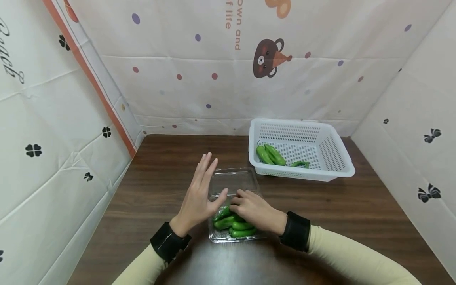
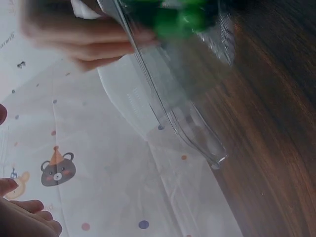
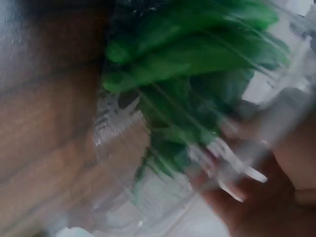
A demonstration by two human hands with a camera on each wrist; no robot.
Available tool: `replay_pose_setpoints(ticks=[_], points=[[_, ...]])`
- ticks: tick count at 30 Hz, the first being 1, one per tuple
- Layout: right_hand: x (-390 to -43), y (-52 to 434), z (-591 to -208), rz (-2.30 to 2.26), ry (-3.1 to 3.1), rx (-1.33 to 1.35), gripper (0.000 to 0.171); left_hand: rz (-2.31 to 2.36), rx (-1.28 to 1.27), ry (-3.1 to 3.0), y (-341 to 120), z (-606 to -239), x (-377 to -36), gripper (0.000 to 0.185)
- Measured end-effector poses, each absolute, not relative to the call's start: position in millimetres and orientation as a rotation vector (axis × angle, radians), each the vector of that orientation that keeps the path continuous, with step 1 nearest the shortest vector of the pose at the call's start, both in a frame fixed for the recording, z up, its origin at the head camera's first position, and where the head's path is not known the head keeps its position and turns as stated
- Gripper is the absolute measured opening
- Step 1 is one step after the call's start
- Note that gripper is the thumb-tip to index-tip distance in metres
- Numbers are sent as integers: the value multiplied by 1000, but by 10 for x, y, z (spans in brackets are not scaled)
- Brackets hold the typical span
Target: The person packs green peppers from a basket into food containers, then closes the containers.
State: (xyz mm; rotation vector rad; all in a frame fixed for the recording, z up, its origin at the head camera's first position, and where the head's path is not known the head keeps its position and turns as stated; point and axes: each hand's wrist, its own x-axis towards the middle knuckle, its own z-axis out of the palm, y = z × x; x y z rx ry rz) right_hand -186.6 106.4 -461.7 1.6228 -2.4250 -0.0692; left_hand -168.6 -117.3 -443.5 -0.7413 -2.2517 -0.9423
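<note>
Several green peppers (image 1: 242, 225) lie in a clear plastic clamshell box (image 1: 218, 238), its lid (image 1: 233, 180) folded back toward the far side. My left hand (image 1: 197, 202) is raised over the box's left side, fingers straight and thumb spread, holding nothing. Over the right part of the box, my right hand (image 1: 254, 209) reaches in among the peppers with bent fingers. Its fingertips are partly hidden, so a grip on a pepper cannot be made out. The right wrist view is blurred, showing peppers (image 3: 187, 59) behind clear plastic and the right hand's fingers close to them.
A white perforated plastic basket (image 1: 335, 174) stands at the back right, beyond the box. Inside are two larger green peppers (image 1: 272, 154) and a smaller green piece (image 1: 301, 164). The brown wooden table (image 1: 171, 170) is bordered by printed white cloth walls (image 1: 171, 95).
</note>
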Motion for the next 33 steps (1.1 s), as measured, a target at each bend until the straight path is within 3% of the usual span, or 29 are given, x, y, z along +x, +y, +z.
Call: replay_pose_setpoints(ticks=[33], points=[[-1948,1217,-4543,113,-2396,1627,21,-898,-844,-2305,-1042,-4462,-1743,81]])
